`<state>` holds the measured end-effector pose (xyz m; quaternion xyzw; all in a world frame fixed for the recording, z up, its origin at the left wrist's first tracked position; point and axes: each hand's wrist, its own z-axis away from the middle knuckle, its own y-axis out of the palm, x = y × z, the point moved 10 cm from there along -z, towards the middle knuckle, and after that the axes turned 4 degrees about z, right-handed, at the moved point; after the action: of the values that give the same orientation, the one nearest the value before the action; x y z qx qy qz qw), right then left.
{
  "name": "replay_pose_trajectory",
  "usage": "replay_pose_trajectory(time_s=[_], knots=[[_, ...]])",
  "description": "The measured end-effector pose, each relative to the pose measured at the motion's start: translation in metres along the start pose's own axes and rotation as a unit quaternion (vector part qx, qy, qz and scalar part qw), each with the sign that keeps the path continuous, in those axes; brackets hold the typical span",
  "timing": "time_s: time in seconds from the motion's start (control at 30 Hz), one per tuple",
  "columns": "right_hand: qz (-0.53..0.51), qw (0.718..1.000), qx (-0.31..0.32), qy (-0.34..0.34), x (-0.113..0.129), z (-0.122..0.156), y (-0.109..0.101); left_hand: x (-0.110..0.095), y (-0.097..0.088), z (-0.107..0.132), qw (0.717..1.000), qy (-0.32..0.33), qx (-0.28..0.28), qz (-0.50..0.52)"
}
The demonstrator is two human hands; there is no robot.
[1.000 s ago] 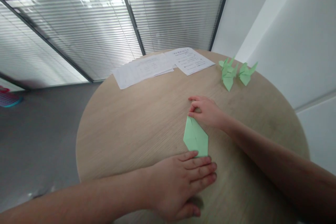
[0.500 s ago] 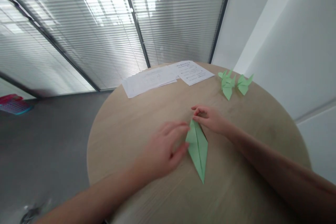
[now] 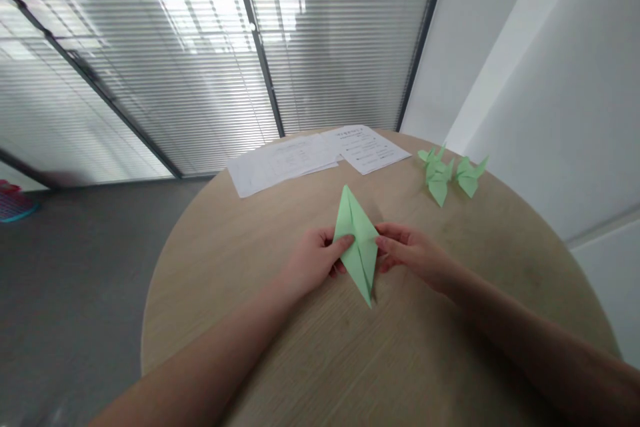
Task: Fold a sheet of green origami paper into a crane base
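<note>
A light green sheet of origami paper (image 3: 356,233), folded into a long diamond with a crease down its middle, is held just above the table between both hands. My left hand (image 3: 323,253) grips its left corner, thumb on top and fingers beneath. My right hand (image 3: 403,247) pinches the right corner between thumb and fingers. One point of the diamond faces away from me, the other toward me. The fingertips under the paper are partly hidden.
The round wooden table (image 3: 280,360) fills the middle. Printed white sheets (image 3: 285,163) lie along its far edge. Several folded green paper figures (image 3: 437,177) sit at the far right, near a white wall (image 3: 565,100). A pink and blue basket (image 3: 15,203) stands on the floor at left.
The folded paper has come up off the table and moved away from me. My left hand has closed on its left corner, and my right hand has shifted from its far tip to the right corner.
</note>
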<state>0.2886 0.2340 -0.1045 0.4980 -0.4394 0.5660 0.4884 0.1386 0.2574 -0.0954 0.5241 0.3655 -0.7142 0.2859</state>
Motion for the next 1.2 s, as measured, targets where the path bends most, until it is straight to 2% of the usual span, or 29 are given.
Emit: replay_pose_trajectory(time_s=[0.03,0.13,0.3,0.47,0.67,0.83,0.93,1.03,1.2], knots=[[0.003,0.999,0.029,0.017,-0.003,0.002,0.01,-0.001,-0.003,0.0,1.0,0.005,-0.011,0.026],[0.006,0.998,0.044,0.04,-0.009,0.005,0.023,-0.002,0.0,-0.001,0.998,0.009,-0.014,0.066],[0.037,0.997,0.009,0.061,-0.015,0.007,0.023,-0.002,0.007,0.002,0.999,0.02,-0.008,0.044],[0.08,0.996,0.009,0.036,-0.009,0.009,0.021,-0.006,0.005,0.0,0.997,0.043,-0.023,0.059],[0.136,0.986,0.077,0.063,-0.016,0.014,0.037,0.001,-0.006,-0.001,0.984,0.045,-0.087,0.148],[0.145,0.978,0.119,0.086,-0.017,0.02,0.047,0.003,-0.006,0.001,0.971,0.039,-0.087,0.219],[0.148,0.968,0.167,0.114,-0.022,0.026,0.054,0.006,-0.013,0.003,0.961,0.018,-0.113,0.253],[0.131,0.963,0.196,0.135,-0.026,0.032,0.057,0.006,-0.022,0.003,0.956,0.018,-0.137,0.259],[0.121,0.958,0.204,0.159,-0.034,0.035,0.056,0.006,-0.033,0.002,0.957,0.017,-0.168,0.234]])
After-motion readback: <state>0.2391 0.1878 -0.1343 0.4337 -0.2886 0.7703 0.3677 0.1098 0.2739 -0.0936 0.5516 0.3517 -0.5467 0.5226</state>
